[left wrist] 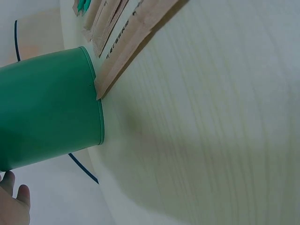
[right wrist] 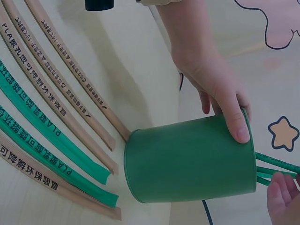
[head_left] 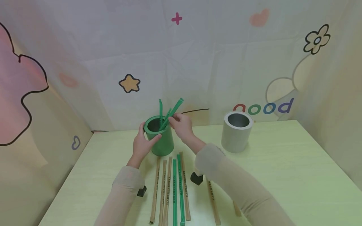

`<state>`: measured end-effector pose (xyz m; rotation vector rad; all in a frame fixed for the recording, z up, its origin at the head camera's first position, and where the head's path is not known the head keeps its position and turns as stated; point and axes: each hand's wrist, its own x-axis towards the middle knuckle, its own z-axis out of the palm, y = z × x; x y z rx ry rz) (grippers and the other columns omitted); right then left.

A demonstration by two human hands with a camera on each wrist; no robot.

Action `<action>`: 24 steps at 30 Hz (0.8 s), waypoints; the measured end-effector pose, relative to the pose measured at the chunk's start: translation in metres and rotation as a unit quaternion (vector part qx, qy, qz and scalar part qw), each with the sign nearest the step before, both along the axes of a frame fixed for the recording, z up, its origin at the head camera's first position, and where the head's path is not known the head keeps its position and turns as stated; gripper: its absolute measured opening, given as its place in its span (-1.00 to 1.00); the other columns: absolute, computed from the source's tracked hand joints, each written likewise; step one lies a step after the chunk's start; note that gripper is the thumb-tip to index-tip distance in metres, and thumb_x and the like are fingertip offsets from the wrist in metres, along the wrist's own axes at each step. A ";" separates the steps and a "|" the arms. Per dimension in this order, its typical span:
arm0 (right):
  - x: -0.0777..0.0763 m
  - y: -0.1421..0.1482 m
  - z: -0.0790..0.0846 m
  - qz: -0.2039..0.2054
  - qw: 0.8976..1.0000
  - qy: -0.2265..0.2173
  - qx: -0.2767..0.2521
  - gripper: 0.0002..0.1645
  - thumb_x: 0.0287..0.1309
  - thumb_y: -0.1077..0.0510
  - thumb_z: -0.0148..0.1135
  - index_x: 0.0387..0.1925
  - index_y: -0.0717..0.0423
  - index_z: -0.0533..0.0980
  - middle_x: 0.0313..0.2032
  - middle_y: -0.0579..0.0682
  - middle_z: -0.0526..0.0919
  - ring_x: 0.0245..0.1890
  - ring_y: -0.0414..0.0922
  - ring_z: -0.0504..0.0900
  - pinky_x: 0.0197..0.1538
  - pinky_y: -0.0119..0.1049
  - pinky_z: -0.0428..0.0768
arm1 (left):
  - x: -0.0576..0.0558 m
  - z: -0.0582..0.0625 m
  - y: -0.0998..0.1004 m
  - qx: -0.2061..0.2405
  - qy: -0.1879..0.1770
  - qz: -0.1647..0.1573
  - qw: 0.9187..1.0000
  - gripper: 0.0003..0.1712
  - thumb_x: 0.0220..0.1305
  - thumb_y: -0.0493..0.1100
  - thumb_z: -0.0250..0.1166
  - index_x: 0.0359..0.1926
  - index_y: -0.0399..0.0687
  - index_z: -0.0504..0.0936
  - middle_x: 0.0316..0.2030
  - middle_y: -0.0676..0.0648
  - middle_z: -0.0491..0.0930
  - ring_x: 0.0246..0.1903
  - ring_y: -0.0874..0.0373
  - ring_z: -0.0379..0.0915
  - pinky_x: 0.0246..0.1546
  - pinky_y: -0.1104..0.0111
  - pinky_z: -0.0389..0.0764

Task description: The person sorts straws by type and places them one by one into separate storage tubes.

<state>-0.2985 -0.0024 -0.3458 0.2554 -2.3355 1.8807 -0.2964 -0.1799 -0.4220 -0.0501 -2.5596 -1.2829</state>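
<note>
A green cup (head_left: 161, 145) stands upright near the back edge of the table. My left hand (head_left: 142, 143) holds it at the near left of the rim, with the thumb on the front. Several green-wrapped straws (head_left: 161, 108) poke up out of the cup's mouth. At the right side of the rim, my right hand (head_left: 182, 126) pinches a slanting green-wrapped straw (head_left: 177, 105), whose lower part runs into the cup. In the right wrist view the left thumb (right wrist: 239, 129) presses the cup's wall (right wrist: 192, 161) close to the rim.
In front of the cup lie brown-wrapped straws (head_left: 156, 194) and green-wrapped straws (head_left: 174, 191) side by side. More brown-wrapped straws (head_left: 213, 204) lie under and beside the right forearm. A white cup (head_left: 236, 139) stands at the back right, before a printed curtain (head_left: 186, 69).
</note>
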 end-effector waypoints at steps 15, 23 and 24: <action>0.004 0.001 -0.013 0.022 0.999 -0.027 0.011 -0.72 0.16 0.15 0.05 -0.13 0.19 0.52 -0.22 0.15 0.61 -0.38 -0.11 0.60 -0.26 -0.35 0.57 | 0.001 0.001 0.001 0.004 0.000 -0.002 1.000 0.05 -0.14 0.37 0.23 0.30 0.11 -0.01 0.28 -0.07 0.16 0.28 0.02 0.04 0.18 0.00 0.18; 0.004 0.009 -0.021 0.024 0.998 -0.053 0.011 -0.68 0.15 0.11 0.07 -0.11 0.20 0.49 -0.22 0.12 0.60 -0.38 -0.10 0.60 -0.28 -0.35 0.58 | 0.002 0.001 0.001 0.002 0.002 0.000 1.000 0.03 -0.13 0.35 0.24 0.29 0.10 0.00 0.27 -0.08 0.17 0.28 0.02 0.05 0.18 -0.01 0.17; 0.005 0.010 -0.023 0.026 0.998 -0.057 0.009 -0.68 0.14 0.11 0.08 -0.11 0.21 0.49 -0.22 0.12 0.60 -0.38 -0.09 0.59 -0.30 -0.35 0.59 | 0.002 0.002 0.001 0.003 0.001 0.001 1.000 0.04 -0.13 0.35 0.24 0.30 0.10 -0.01 0.27 -0.08 0.17 0.28 0.02 0.05 0.18 -0.01 0.17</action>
